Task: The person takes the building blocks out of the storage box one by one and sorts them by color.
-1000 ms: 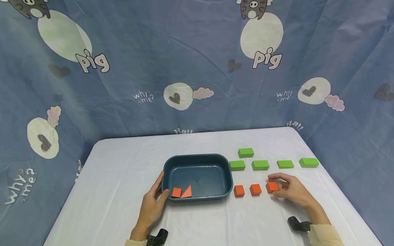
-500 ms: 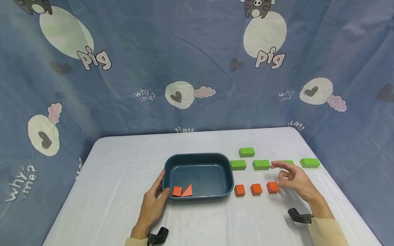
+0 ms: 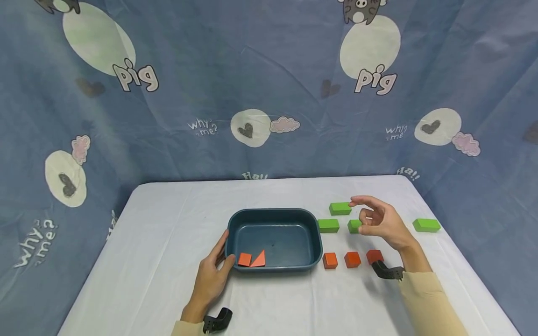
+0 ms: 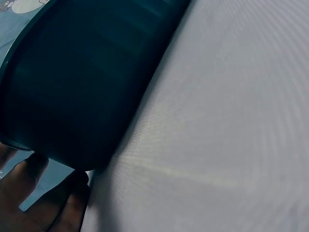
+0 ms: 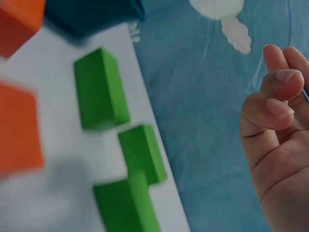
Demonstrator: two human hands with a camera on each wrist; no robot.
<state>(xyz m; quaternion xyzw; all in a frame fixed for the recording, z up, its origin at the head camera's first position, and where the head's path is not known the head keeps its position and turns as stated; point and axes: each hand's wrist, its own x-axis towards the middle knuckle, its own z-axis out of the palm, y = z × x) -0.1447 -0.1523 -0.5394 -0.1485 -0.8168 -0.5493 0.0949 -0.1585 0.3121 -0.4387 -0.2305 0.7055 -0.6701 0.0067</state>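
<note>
My left hand point(image 3: 211, 278) rests against the left end of a dark teal tray point(image 3: 275, 269), thumb at the front-left corner and fingers along the outer wall. In the left wrist view, fingertips point(image 4: 36, 162) touch the tray's end wall. An orange square block point(image 3: 244, 259) and an orange triangular block point(image 3: 258, 259) lie inside the tray. My right hand point(image 3: 384, 225) hovers among the green blocks, nothing in it, fingers loosely bent and the index reaching out. Nearest are a back green block point(image 3: 339, 208) and a partly covered green block point(image 3: 354, 227); another is hidden behind the hand.
Three orange cubes stand in a row right of the tray: a left cube point(image 3: 330, 261), a middle cube point(image 3: 352, 259) and a right cube point(image 3: 374, 256). A green block point(image 3: 329, 226) sits beside the tray; another green block point(image 3: 426, 225) lies near the white table's right edge.
My right hand has let go of the rightmost orange cube and moved back and left over the green blocks. My left hand stays at the tray. The head view has shifted slightly.
</note>
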